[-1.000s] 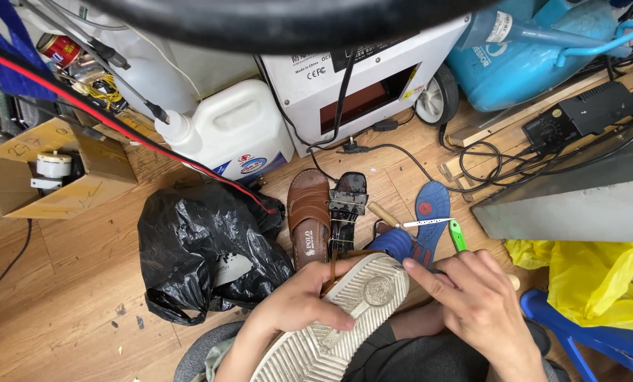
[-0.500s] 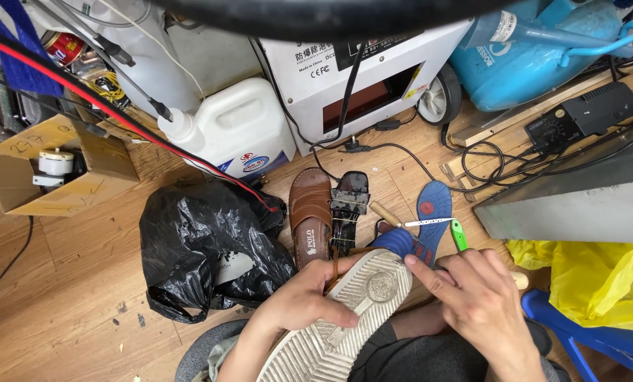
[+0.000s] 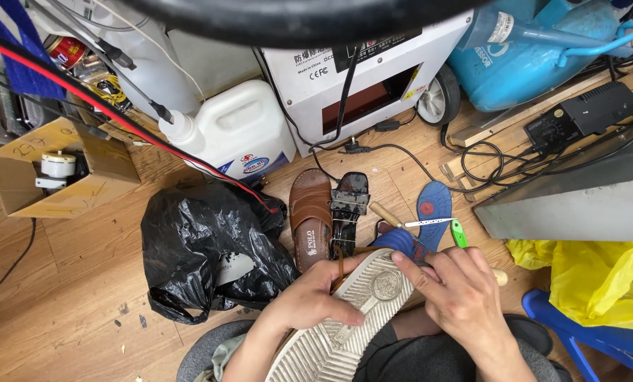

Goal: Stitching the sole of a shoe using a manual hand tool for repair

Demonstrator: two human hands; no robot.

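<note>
The left hand (image 3: 309, 301) grasps a shoe (image 3: 345, 318) turned sole-up across the person's lap, thumb laid over the pale ribbed sole and the fingers curled round the far edge near the toe. The right hand (image 3: 465, 301) is closed loosely, its fingertips (image 3: 401, 260) pressing on the sole's toe rim just beside the round emblem moulded into the tread; whether it pinches anything small I cannot tell. Just beyond the right fingertips lie a blue insole (image 3: 433, 205) with a thin white strip across it, a green-handled tool (image 3: 459, 233) and a wooden-handled tool (image 3: 386, 213). Beyond the left fingers stand a brown sandal (image 3: 311, 219) and a black sandal (image 3: 349, 209) side by side on the wooden floor (image 3: 62, 283). To the left of the left hand sits a crumpled black plastic bag (image 3: 203, 247), and behind it a white plastic jug (image 3: 235, 131)
</note>
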